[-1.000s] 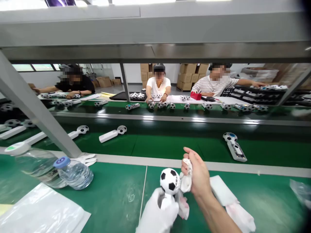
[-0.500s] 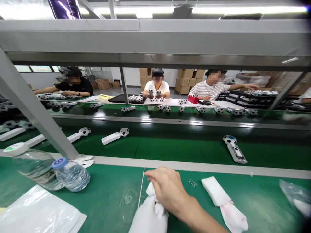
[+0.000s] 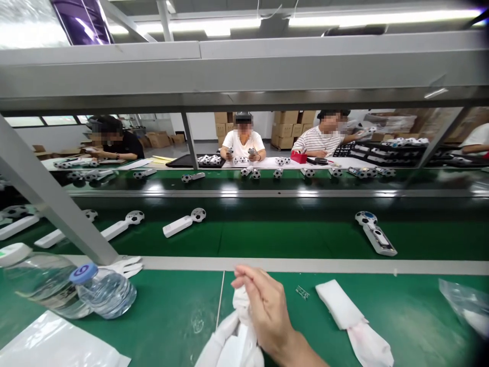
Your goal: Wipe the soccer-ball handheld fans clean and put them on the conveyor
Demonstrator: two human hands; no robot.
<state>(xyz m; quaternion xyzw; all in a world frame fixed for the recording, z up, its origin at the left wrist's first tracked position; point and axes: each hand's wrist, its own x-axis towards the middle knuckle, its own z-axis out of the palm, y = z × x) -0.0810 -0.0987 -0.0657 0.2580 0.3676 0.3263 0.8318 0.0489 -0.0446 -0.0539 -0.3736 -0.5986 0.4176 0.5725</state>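
My left hand [image 3: 216,344], in a white glove, is wrapped round a smooth white handle-like piece [image 3: 234,351] at the bottom middle. My bare right hand [image 3: 269,308] is closed over the upper end of that piece, its fingers pressed together and bent. Wrinkled white cloth [image 3: 240,299] shows under the right fingers. The far end of the piece is hidden by the cloth and the hand. To the right of my hands, a folded white wipe [image 3: 338,306] lies on the green bench [image 3: 171,300], and small clear slips [image 3: 301,292] lie between.
Two water bottles [image 3: 103,293] lean at the left, near a white plastic bag [image 3: 57,344] and a white glove [image 3: 126,266]. Beyond the bench edge, a green conveyor [image 3: 267,234] carries football-headed white devices [image 3: 183,223] and an opened one [image 3: 376,234]. Several co-workers sit opposite.
The view has tilted slightly. My left hand has turned so the smooth white piece shows more. My right hand stays over its upper end, more upright. A co-worker at right has lifted a device.
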